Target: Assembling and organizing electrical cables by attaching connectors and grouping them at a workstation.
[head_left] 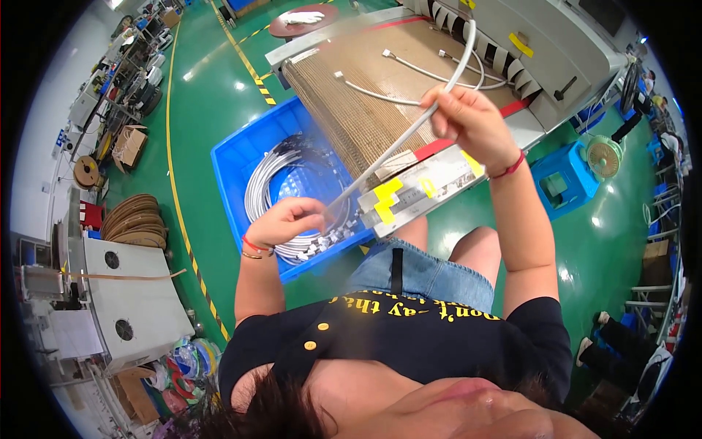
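A thick white cable [397, 143] runs slantwise in front of me, over the edge of the mesh conveyor belt [344, 110]. My right hand [468, 121] pinches it between thumb and fingers above the belt, and its far part rises toward the machine's opening. At the lower end my left hand [292, 222] has its fingers curled round the cable, slightly blurred. Beneath the left hand stands a blue bin [228, 172] with coiled white cables [257, 183] and several white connectors [322, 245] in it. More cables with white connectors [387, 54] lie on the belt.
A grey machine [563, 51] with hanging dark and pale strips stands behind the belt. The belt's metal end plate [409, 194] with yellow tape is close before my lap. Right of it are a blue stool [559, 179] and a small fan [604, 156]. A round stool [281, 29] bears white gloves.
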Demonstrator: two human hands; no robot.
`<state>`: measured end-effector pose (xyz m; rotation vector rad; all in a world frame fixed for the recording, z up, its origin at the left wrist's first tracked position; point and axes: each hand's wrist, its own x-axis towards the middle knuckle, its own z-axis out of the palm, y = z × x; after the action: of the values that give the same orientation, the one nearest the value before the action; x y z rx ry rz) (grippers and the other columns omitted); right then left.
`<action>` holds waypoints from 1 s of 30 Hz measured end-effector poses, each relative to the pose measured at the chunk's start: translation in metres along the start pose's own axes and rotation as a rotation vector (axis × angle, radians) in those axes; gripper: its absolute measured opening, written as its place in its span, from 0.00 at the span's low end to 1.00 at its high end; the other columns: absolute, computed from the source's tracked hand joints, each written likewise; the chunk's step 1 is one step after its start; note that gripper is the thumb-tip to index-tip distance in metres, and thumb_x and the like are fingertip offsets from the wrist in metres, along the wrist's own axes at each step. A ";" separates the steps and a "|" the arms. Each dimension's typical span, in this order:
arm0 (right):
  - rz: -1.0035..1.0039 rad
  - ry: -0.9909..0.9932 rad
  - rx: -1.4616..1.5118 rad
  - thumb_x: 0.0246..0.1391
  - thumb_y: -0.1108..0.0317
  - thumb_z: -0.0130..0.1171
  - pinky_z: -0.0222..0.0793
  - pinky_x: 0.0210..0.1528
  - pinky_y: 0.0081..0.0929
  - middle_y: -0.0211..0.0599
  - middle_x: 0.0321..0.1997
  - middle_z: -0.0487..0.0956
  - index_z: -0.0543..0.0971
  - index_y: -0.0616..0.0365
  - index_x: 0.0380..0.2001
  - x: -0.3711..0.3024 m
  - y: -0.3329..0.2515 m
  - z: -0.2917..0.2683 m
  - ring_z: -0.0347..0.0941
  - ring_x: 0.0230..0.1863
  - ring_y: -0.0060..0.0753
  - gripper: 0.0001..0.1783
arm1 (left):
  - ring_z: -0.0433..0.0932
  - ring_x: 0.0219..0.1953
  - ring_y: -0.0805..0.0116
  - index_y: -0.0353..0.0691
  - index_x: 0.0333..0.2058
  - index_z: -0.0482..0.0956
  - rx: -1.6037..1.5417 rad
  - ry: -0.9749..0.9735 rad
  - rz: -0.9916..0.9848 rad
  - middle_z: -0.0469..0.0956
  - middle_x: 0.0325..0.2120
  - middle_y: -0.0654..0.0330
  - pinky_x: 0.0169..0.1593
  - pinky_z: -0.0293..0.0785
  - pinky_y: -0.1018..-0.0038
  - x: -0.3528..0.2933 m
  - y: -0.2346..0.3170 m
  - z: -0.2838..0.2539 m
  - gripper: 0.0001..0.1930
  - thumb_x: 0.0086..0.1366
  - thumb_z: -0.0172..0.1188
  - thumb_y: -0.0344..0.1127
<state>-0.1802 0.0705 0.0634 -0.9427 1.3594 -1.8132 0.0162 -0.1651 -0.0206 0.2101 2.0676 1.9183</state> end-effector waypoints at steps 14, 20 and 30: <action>0.280 0.562 -0.310 0.50 0.64 0.44 0.58 0.15 0.11 0.26 0.15 0.67 0.71 0.61 0.22 0.078 0.054 -0.162 0.59 0.13 0.13 0.12 | 0.69 0.24 0.57 0.38 0.21 0.71 1.251 0.527 0.440 0.66 0.18 0.56 0.28 0.66 0.68 0.140 0.018 -0.012 0.04 0.47 0.50 0.30; 0.266 0.641 -0.803 0.45 0.64 0.47 0.62 0.20 0.20 0.35 0.13 0.72 0.74 0.65 0.16 0.096 0.088 -0.194 0.67 0.15 0.21 0.15 | 0.69 0.27 0.61 0.39 0.23 0.72 1.245 0.532 0.498 0.67 0.18 0.58 0.29 0.66 0.70 0.172 -0.013 -0.015 0.04 0.46 0.50 0.30; 0.378 0.652 -1.216 0.45 0.62 0.47 0.62 0.35 0.30 0.45 0.24 0.74 0.75 0.59 0.26 0.116 0.096 -0.182 0.70 0.30 0.40 0.13 | 0.66 0.27 0.63 0.39 0.25 0.73 1.201 0.562 0.500 0.65 0.20 0.58 0.31 0.64 0.72 0.178 -0.014 -0.024 0.06 0.45 0.52 0.29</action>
<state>-0.3863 0.0383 -0.0478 -0.5052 2.9358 -0.8834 -0.1580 -0.1333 -0.0563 0.5120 3.5812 0.6289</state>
